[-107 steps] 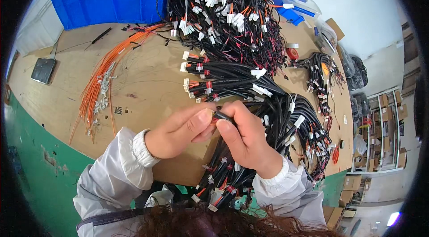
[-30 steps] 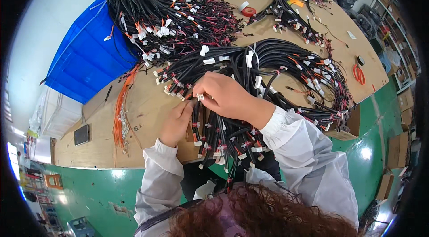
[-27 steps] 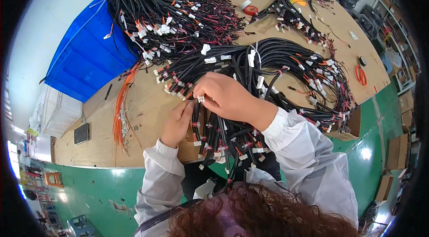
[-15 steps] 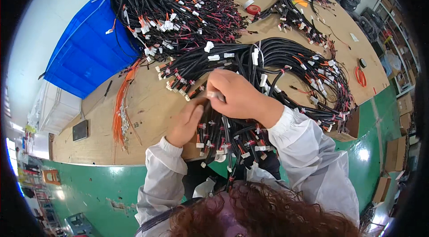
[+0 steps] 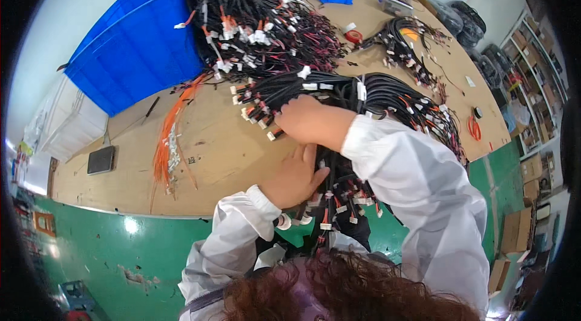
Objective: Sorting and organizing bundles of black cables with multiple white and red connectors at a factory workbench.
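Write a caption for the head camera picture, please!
Left hand and right hand among black cables, with orange wires lying on the table.

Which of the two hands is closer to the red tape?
Right. The right hand is below and left of the red tape in the picture; the left hand is farther below it, also leftward.

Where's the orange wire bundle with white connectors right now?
In the head view, the orange wire bundle lies on the left part of the table, between the flat dark device and the left hand, below the large blue bin.
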Action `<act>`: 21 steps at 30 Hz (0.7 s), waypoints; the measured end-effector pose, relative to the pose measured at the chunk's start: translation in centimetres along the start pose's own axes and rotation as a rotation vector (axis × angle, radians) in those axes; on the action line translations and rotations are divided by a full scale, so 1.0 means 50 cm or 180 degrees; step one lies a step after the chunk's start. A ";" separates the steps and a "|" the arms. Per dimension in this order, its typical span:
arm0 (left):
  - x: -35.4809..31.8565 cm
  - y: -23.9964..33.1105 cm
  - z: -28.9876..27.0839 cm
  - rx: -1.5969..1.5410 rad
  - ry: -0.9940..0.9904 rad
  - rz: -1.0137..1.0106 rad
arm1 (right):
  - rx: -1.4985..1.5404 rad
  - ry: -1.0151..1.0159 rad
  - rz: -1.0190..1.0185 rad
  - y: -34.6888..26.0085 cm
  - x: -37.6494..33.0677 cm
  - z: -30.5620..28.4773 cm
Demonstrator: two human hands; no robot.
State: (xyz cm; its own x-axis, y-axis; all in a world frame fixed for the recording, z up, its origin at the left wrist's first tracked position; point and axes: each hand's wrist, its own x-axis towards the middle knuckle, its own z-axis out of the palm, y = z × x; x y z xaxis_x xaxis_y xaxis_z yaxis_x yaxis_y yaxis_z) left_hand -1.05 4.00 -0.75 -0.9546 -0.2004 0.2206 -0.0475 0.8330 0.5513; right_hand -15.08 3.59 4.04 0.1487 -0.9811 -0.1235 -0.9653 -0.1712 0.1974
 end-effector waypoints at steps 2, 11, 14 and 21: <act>-0.007 0.008 -0.010 -0.0119 -0.0037 -0.0068 | -0.0192 -0.0395 -0.0006 -0.014 0.032 0.025; -0.036 -0.153 -0.107 -0.1048 -0.0151 -0.0686 | 0.1331 0.0433 0.0594 0.010 -0.016 0.040; 0.009 -0.144 -0.138 -0.1195 0.0995 -0.0766 | 0.1705 0.0957 0.0697 0.011 -0.024 0.044; 0.095 -0.162 -0.152 -0.1491 0.1131 -0.0427 | 0.2343 0.1660 0.0681 0.029 -0.033 0.044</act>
State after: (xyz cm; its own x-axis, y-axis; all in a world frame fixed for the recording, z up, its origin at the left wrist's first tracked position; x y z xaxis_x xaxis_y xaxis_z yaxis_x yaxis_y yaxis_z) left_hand -2.96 -7.59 1.95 -0.7886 -0.5154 0.3354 0.0510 0.4888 0.8709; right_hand -17.21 5.15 2.39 -0.1430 -0.9321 0.3329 -0.8498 -0.0568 -0.5240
